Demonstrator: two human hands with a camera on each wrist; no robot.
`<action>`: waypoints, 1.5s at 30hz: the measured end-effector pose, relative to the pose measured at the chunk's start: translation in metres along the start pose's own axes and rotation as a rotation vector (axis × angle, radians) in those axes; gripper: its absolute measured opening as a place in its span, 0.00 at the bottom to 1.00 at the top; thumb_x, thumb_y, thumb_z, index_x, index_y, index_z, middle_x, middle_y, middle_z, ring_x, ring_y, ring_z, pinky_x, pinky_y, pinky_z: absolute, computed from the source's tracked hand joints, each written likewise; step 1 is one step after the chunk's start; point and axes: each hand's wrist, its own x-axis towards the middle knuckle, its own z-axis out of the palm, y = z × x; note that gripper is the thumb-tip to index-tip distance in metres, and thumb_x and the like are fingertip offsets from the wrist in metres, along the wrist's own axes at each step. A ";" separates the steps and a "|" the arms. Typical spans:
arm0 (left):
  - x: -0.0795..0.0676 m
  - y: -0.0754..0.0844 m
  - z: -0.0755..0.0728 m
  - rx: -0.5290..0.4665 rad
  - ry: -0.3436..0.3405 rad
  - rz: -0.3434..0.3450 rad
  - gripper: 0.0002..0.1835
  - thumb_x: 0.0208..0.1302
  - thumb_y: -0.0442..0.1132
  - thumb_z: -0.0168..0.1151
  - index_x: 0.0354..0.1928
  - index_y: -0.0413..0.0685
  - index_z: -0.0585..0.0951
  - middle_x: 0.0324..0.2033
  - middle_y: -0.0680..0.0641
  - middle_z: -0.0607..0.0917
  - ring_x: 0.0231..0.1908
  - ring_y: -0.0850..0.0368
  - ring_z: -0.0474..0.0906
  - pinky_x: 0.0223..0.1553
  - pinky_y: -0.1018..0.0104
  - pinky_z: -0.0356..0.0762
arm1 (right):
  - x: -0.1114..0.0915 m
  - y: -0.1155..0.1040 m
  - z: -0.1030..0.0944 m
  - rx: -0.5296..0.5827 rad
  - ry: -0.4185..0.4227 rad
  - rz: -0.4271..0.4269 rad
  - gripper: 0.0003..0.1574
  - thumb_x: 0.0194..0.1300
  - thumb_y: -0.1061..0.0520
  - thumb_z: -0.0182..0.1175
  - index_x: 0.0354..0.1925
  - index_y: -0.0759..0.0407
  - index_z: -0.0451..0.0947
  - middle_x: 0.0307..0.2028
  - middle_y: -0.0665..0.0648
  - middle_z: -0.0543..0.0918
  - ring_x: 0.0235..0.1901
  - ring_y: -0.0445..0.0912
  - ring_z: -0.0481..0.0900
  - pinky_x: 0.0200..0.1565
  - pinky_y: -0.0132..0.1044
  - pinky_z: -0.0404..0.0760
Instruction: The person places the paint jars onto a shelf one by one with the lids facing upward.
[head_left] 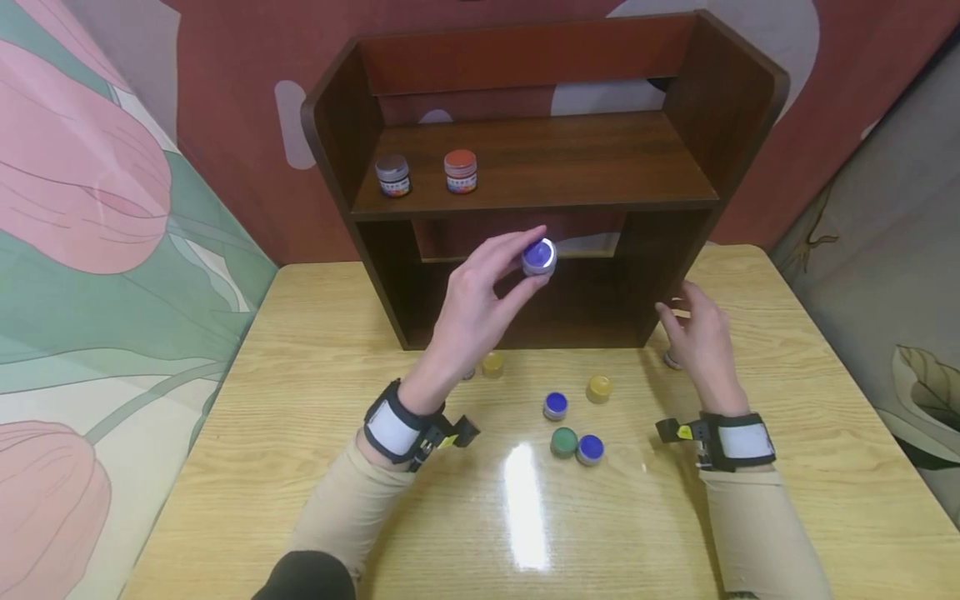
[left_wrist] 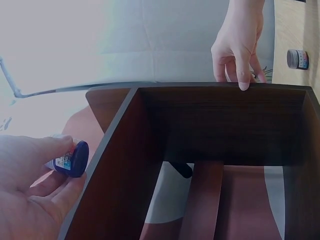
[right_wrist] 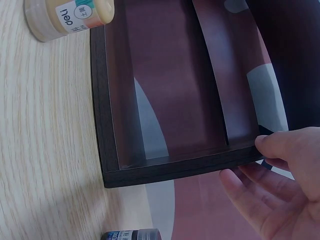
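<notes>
In the head view my left hand (head_left: 480, 292) pinches a small paint jar with a blue lid (head_left: 539, 257) between thumb and fingers, in front of a dark brown wooden shelf (head_left: 540, 204). The jar's label shows in the left wrist view. My right hand (head_left: 699, 342) holds the right side panel of the shelf: its thumb lies on the front edge and its fingers bend along the outer face, as the right wrist view shows. On the upper board stand a paint jar with a dark grey lid (head_left: 393, 177) and one with a red lid (head_left: 461, 172).
On the wooden table (head_left: 300, 433), before the shelf, stand two blue-lidded jars (head_left: 555, 406), a green-lidded jar (head_left: 564, 442) and two yellow jars (head_left: 599, 389). Another jar (head_left: 671, 360) is partly hidden by my right hand. Patterned cloth hangs behind and at the sides.
</notes>
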 end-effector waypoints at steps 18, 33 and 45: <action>0.009 0.004 -0.004 0.016 0.034 0.020 0.28 0.64 0.40 0.67 0.67 0.50 0.75 0.60 0.47 0.81 0.59 0.59 0.80 0.60 0.74 0.77 | 0.000 0.001 0.000 -0.003 0.000 0.005 0.22 0.72 0.59 0.56 0.61 0.67 0.71 0.55 0.71 0.81 0.52 0.65 0.83 0.47 0.58 0.84; 0.014 0.006 -0.005 0.007 0.063 0.030 0.28 0.64 0.39 0.67 0.67 0.50 0.75 0.60 0.46 0.81 0.57 0.58 0.81 0.57 0.75 0.79 | 0.000 -0.001 -0.001 0.005 -0.009 0.004 0.22 0.73 0.60 0.55 0.61 0.67 0.71 0.55 0.72 0.81 0.52 0.65 0.82 0.47 0.59 0.84; 0.017 0.008 -0.007 0.019 0.088 0.027 0.28 0.65 0.39 0.67 0.67 0.50 0.75 0.61 0.45 0.80 0.58 0.57 0.80 0.57 0.66 0.82 | 0.000 -0.001 -0.001 0.006 -0.012 0.004 0.22 0.73 0.60 0.55 0.61 0.67 0.72 0.55 0.71 0.81 0.52 0.65 0.83 0.47 0.58 0.84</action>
